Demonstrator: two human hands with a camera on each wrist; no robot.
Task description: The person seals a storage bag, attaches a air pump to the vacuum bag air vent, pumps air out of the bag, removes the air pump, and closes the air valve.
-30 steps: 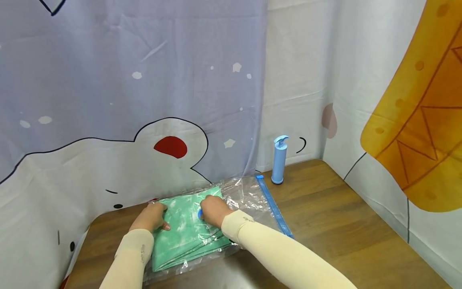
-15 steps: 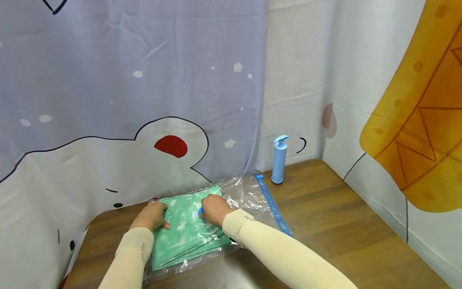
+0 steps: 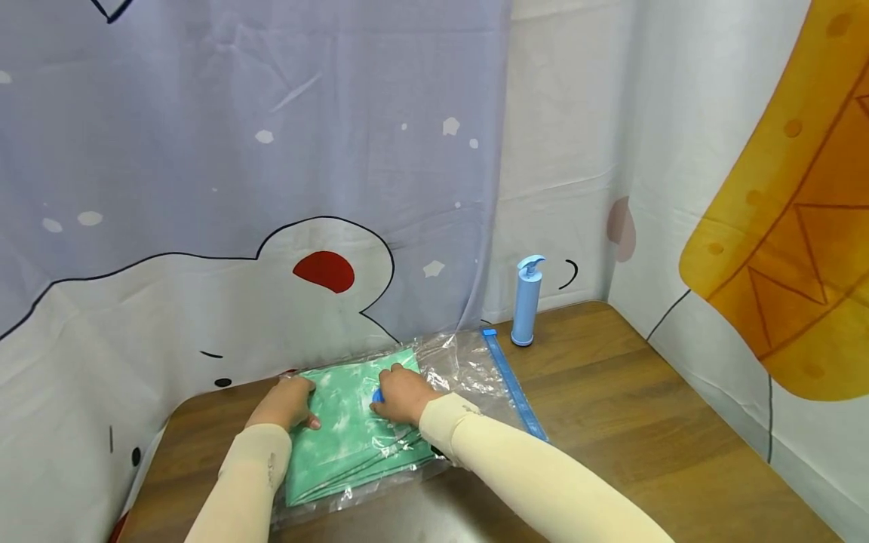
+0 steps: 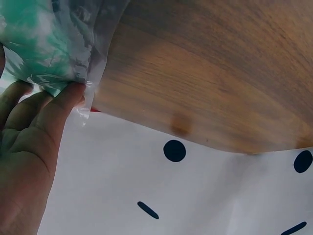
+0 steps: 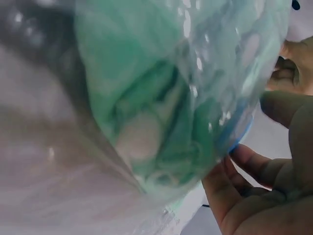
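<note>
Cartoon-printed curtains (image 3: 204,151) back a wooden table (image 3: 645,392) where folded green fabric (image 3: 339,445) lies inside a clear bag (image 3: 462,369) — a person's left hand (image 3: 287,403) resting loosely on its left end, the right hand (image 3: 403,396) pinching a blue cap (image 3: 377,395) mid-bag — near an upright blue pump (image 3: 526,309).
</note>
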